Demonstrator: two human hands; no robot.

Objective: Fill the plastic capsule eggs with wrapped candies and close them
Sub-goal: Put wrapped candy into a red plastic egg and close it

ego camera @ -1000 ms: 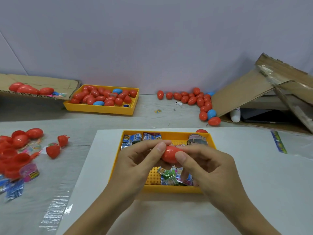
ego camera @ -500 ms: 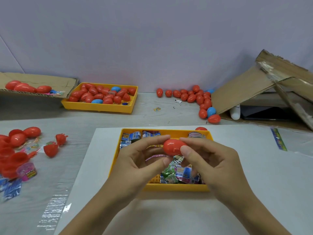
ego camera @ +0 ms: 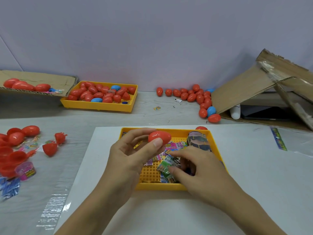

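The left hand holds a closed red capsule egg above the far left part of the near yellow tray, pinched between the thumb beneath and the fingers behind and above. The egg's long axis lies roughly level, running left to right, with the narrower end pointing right. Its halves appear joined; no seam gap is visible. The raised hold, clear of the tray contents, is judged to keep the finished egg out of the way while the other hand works below. The right hand is low in the tray with fingers curled onto the pile of wrapped candies, thumb and fingertips meeting around a green wrapper; whether that piece is actually gripped or only touched cannot be told, as the area is blurred. A banded stack of dark packets stands in the tray's far right corner. The tray rests on a white sheet on the desk. A second tray of closed eggs sits at the back left, loose eggs line the wall at back right, and open egg halves lie at the left edge. The placement suggests supply on the left and finished stock behind.
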